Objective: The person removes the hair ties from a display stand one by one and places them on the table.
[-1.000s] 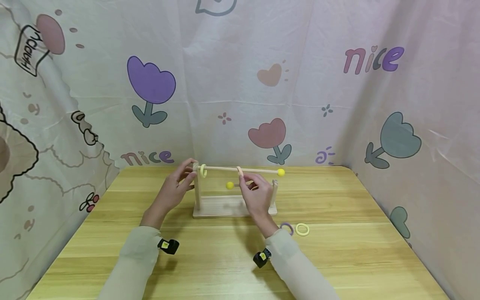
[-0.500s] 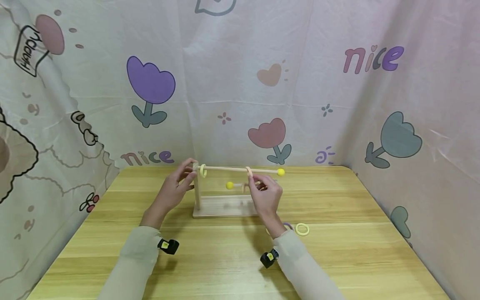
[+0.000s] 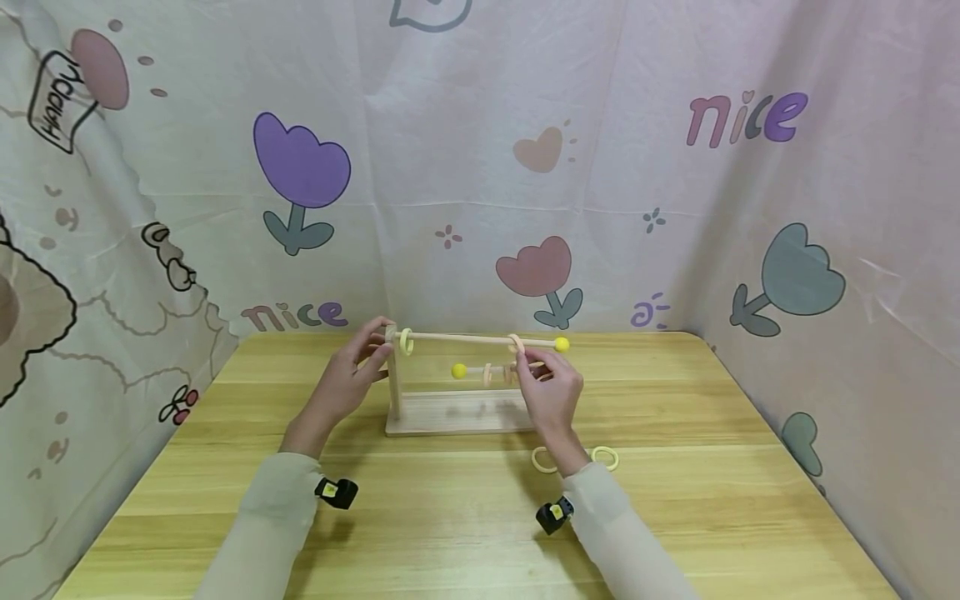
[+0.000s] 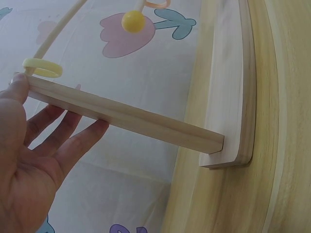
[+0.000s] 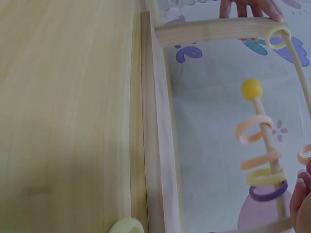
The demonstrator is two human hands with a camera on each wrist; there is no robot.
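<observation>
Left hand (image 3: 347, 379) pinches top of wooden post (image 4: 126, 115) between thumb and fingers. Right hand (image 3: 552, 392) pinches peach ring (image 3: 518, 342) on upper rod (image 3: 457, 337), near yellow ball (image 3: 562, 344). Yellow ring (image 4: 43, 63) encircles same rod beside post. Two pale rings (image 3: 617, 459) lie on desk (image 3: 420, 525).

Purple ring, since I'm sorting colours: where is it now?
In the right wrist view, lower right: the purple ring circles the lower rod, beside a yellow ring.

Both forearms (image 3: 262, 521) extend forward, the left grip (image 3: 345, 375) with thumb (image 4: 18, 90) opposite fingers (image 4: 80, 143), the right grip (image 3: 552, 390) pinching.
</observation>
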